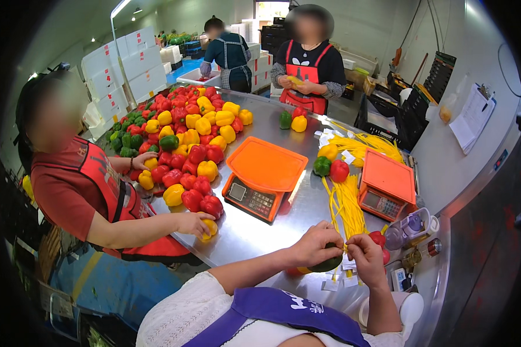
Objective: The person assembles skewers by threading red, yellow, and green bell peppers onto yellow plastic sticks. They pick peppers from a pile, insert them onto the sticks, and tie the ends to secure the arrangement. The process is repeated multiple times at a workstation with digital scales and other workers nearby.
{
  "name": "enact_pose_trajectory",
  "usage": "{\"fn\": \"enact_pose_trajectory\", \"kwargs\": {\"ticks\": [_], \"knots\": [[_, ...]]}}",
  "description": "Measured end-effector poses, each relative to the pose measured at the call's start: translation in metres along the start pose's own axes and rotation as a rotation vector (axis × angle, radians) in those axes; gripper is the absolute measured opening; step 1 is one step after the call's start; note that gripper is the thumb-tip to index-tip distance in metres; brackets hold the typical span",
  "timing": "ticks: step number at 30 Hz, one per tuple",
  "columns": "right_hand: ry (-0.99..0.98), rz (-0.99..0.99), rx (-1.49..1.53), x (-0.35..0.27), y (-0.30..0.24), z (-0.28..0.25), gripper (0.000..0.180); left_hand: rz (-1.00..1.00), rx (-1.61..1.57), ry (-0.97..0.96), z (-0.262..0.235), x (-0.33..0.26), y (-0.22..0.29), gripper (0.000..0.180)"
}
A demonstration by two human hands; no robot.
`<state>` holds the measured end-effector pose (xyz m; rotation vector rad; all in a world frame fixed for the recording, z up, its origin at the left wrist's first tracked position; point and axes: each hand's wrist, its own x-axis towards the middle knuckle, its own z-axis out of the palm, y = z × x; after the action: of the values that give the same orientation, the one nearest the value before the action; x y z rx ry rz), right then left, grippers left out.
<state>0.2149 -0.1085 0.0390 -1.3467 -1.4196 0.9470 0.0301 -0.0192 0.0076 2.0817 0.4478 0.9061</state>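
Above the near edge of the steel table, my left hand (318, 246) and my right hand (367, 258) meet with their fingertips pinched together. A thin yellow strip (345, 247) shows between them. Just below my left hand sits a dark green bell pepper (327, 265), partly covered by the fingers. Bits of red and yellow pepper (298, 270) show beside it under my forearm. A bundle of long yellow strips (346, 202), like flattened net bags, lies just beyond my hands. White tags (349, 272) hang at its near end, below my fingers.
An orange scale (266, 165) stands mid-table, a second scale (388, 185) to the right. Peppers (185, 139) are heaped at left, where a co-worker's hand (200, 225) grips a yellow one. Another co-worker (307, 69) stands across the table. Jars (434, 247) line the right edge.
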Motion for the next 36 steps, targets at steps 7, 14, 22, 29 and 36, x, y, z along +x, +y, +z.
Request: {"fn": "enact_pose_trajectory", "kwargs": {"ticks": [7, 14, 22, 29, 36], "knots": [[0.026, -0.225, -0.212, -0.002, -0.006, 0.01, 0.006, 0.011, 0.044, -0.009, 0.003, -0.004, -0.002, 0.009], [0.121, -0.602, -0.728, 0.006, -0.012, 0.008, 0.015, 0.022, 0.043, -0.003, 0.001, -0.004, 0.0, 0.008], [0.073, -0.193, -0.051, 0.004, 0.013, 0.006, 0.008, 0.048, 0.045, 0.011, 0.0, -0.005, -0.001, 0.01], [-0.072, 0.142, 1.118, 0.002, 0.017, 0.002, 0.021, 0.034, 0.05, 0.065, 0.002, -0.002, -0.001, 0.009], [0.309, -0.704, -0.612, 0.006, 0.011, 0.028, 0.032, -0.001, 0.048, 0.066, 0.001, -0.001, -0.004, 0.009]]}}
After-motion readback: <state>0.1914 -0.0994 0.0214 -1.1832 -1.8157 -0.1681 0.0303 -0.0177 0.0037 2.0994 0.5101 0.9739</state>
